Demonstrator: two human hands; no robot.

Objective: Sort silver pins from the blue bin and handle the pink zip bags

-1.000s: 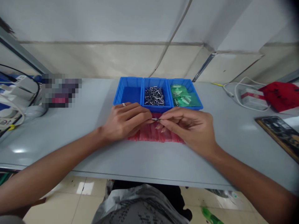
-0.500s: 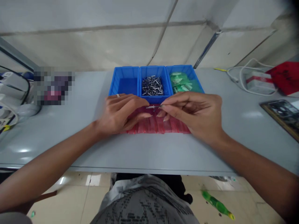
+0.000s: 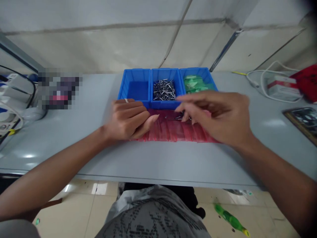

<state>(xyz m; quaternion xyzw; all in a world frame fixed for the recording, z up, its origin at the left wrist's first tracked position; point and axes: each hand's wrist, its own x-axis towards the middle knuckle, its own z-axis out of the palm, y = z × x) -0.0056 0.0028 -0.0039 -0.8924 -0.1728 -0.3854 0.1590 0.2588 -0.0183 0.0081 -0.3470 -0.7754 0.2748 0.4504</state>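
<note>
My left hand point(image 3: 131, 119), with a ring on one finger, is at the left end of a row of red plastic bags point(image 3: 170, 130). Its fingers are curled in and the thumb points right; whatever lies inside the fist is hidden. My right hand point(image 3: 218, 114) hovers over the right part of the bags, smeared by motion, so its grip is unclear. Below its fingertips, a few metal rivets point(image 3: 178, 117) show against the red plastic. Behind the hands, the middle blue bin point(image 3: 164, 105) holds a heap of silvery rivets point(image 3: 164, 90).
The left blue bin point(image 3: 135, 71) shows its bare floor; the right bin point(image 3: 209, 74) contains green packets point(image 3: 194, 83). At right are a white cable point(image 3: 262, 77), a small box point(image 3: 283, 88) and a phone-like dark object point(image 3: 303, 120). A green bottle point(image 3: 230, 216) lies on the floor.
My hands have moved apart: the right has swung right, away from the left. The thin metal rivet between them is no longer visible there. My left fingers have curled in more.
</note>
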